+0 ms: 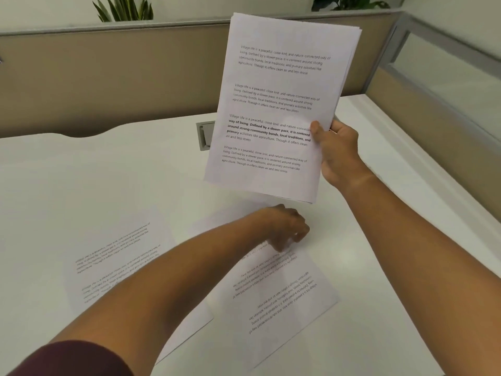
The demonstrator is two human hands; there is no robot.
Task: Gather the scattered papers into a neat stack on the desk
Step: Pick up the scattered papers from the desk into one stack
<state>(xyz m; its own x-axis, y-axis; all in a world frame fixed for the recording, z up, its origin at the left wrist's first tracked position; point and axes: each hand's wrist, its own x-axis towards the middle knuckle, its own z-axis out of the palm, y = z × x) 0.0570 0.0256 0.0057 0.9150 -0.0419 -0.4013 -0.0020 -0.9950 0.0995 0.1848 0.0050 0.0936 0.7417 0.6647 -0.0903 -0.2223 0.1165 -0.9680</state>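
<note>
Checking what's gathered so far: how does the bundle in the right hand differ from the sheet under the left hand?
The bundle is several sheets held upright above the desk by the right hand; the sheet is single, lying flat under the left hand. The bundle's text reads upright to the camera; the sheet's is turned round. Both are white pages of printed paragraphs.

Right hand [337,150] holds a paper sheaf [276,104] upright — left hand [287,229] pinches a desk sheet [271,299].

Partition [108,77], plants [123,9] (leafy), grommet [205,135]
</note>
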